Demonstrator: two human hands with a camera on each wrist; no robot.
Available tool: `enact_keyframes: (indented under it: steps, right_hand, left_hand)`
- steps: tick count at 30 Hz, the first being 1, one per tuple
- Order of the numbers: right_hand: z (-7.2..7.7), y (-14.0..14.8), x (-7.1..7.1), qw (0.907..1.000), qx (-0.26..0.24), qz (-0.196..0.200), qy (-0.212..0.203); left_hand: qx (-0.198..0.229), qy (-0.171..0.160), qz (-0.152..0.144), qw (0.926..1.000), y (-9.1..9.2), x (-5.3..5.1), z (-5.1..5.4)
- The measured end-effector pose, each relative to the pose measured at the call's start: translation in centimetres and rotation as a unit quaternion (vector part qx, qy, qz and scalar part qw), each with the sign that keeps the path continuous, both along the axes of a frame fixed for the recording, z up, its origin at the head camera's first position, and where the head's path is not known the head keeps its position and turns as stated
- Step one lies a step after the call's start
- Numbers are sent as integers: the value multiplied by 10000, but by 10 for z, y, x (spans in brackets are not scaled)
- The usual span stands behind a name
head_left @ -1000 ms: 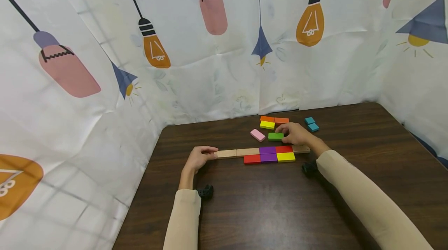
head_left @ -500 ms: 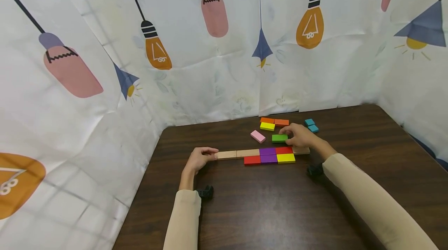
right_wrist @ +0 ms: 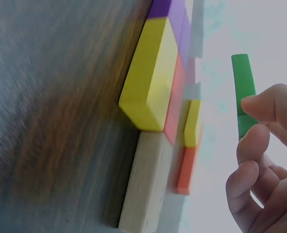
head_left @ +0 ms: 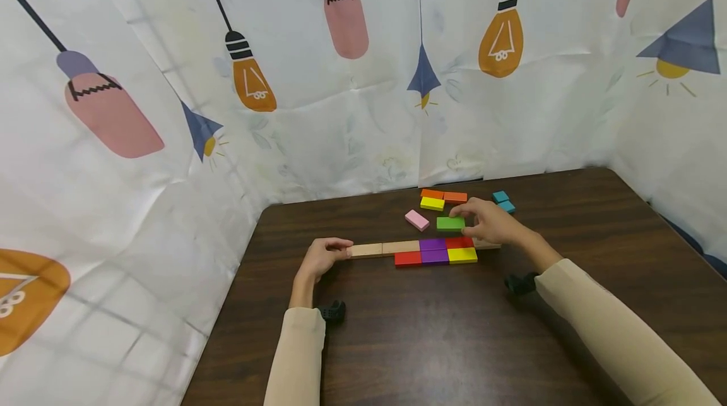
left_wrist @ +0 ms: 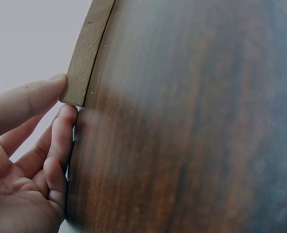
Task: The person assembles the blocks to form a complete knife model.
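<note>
In the head view my left hand (head_left: 320,262) grips the left end of a plain wooden block (head_left: 365,250) with its fingertips. The left wrist view has a fingertip of that hand against the side of the wooden block (left_wrist: 87,58), other fingers bent below its end. My right hand (head_left: 493,221) pinches a green block (head_left: 449,224) by its right end, behind the row. Off the table in the right wrist view, the green block (right_wrist: 243,80) shows a seam across it. Plain, purple and red blocks form the back row; red, purple and yellow (head_left: 462,256) ones lie along its front.
Behind the row lie a pink block (head_left: 417,220), a yellow block (head_left: 432,204), two orange blocks (head_left: 455,197) and two blue blocks (head_left: 505,206). Another plain block (right_wrist: 145,184) ends the row at the right. The brown table (head_left: 431,343) meets a patterned curtain (head_left: 363,141).
The green block and my right hand shifted slightly right, then a little back left; my right forearm swung outward to the right. My left hand keeps its place at the wooden block.
</note>
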State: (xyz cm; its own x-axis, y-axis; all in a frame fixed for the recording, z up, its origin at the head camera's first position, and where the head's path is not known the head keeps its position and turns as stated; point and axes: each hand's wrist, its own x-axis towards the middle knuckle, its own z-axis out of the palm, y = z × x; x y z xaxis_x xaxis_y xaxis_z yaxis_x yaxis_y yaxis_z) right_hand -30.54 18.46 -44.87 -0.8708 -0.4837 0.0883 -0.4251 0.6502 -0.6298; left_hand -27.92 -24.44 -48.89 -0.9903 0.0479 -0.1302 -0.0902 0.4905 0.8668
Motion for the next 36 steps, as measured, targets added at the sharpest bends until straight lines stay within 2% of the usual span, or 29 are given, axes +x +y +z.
enact_keyframes:
  steps: [7, 16, 27, 36]
  right_hand:
    - [4, -7, 19, 9997, 69, 243, 28]
    - [-6, -16, 42, 9982, 299, 481, 192]
    - [-16, -34, 55, 9948, 662, 779, 19]
    - [-19, -50, 57, 9925, 951, 754, -131]
  left_hand:
    - [-71, 17, 43, 10000, -1, 0, 2]
    - [-85, 23, 20, 10000, -1, 1, 3]
    - [-37, -4, 51, 10000, 0, 0, 5]
    - [-54, -17, 3, 10000, 1, 0, 3]
